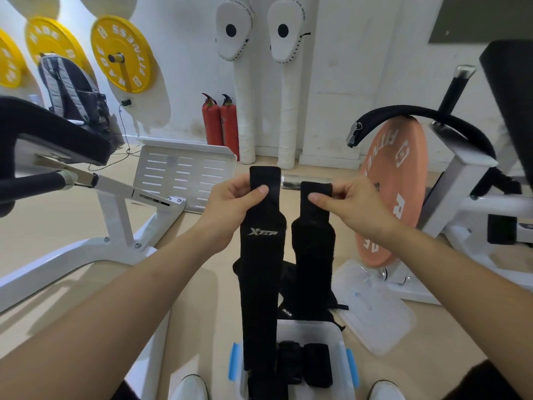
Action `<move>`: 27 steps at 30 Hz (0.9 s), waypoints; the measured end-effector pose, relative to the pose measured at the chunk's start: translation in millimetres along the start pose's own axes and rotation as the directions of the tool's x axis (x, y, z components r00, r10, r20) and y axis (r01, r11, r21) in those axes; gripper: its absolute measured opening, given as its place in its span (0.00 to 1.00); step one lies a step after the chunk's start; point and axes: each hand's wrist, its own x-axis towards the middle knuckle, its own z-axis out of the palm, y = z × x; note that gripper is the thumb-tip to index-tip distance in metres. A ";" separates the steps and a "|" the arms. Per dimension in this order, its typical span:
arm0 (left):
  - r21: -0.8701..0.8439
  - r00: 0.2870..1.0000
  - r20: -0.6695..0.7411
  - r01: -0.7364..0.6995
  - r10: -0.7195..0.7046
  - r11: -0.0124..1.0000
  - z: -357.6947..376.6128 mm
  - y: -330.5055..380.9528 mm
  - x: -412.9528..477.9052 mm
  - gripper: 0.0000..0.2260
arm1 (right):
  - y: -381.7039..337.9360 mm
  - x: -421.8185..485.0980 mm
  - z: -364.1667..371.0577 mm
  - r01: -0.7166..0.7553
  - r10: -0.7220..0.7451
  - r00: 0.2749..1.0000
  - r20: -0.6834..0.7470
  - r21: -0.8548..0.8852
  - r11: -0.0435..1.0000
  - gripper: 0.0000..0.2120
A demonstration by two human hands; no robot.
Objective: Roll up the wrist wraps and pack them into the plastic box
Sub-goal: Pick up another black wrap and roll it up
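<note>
My clear plastic box [331, 324] holds rolled black wraps [315, 362]. My left hand [230, 203] pinches a black logo wrap [261, 269], my right hand [352, 203] a plain black wrap [313, 255].

One clear plastic box [317, 323]: two rolled black fabric wrist wraps [290, 359] [316, 363] inside it, two unrolled wraps [259, 269] [313, 255] above it, one clear lid [375, 313] beside it.

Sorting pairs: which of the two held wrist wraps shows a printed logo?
The left wrap, pinched by the left hand: white XTEP lettering. The right wrap, in the right hand, looks plain.
</note>
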 end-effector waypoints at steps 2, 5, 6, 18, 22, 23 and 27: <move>0.013 0.999 0.036 0.003 -0.003 1.000 3.2 0.1 -0.3 0.11 | -2.2 1.7 -0.2 -0.014 0.014 1.000 0.003 0.035 0.999 0.06; 0.074 0.996 0.084 -0.007 0.001 0.997 8.5 1.5 -0.7 0.08 | -6.3 2.3 -2.0 -0.075 0.071 0.996 0.057 0.076 0.994 0.08; 0.088 0.995 0.104 -0.010 0.001 0.996 11.1 1.8 -1.3 0.07 | -7.5 1.5 -2.0 -0.085 0.077 0.994 0.076 0.109 0.990 0.07; 0.128 0.997 0.060 -0.048 0.041 0.991 36.8 -1.8 -0.5 0.07 | -16.5 1.1 5.9 0.031 -0.064 0.992 0.113 0.270 0.962 0.09; 0.117 0.996 0.032 -0.081 0.078 0.990 38.6 0.9 -1.7 0.06 | -17.3 -0.2 3.5 0.011 -0.058 0.985 0.163 0.274 0.962 0.12; 0.122 0.996 0.023 -0.090 0.088 0.988 39.2 1.4 -1.8 0.06 | -17.7 -0.6 2.8 0.005 -0.053 0.984 0.168 0.275 0.962 0.12; 0.138 0.993 -0.042 -0.100 0.107 0.985 39.2 0.4 0.8 0.05 | -19.5 -2.3 1.7 -0.093 0.021 0.979 0.202 0.352 0.931 0.13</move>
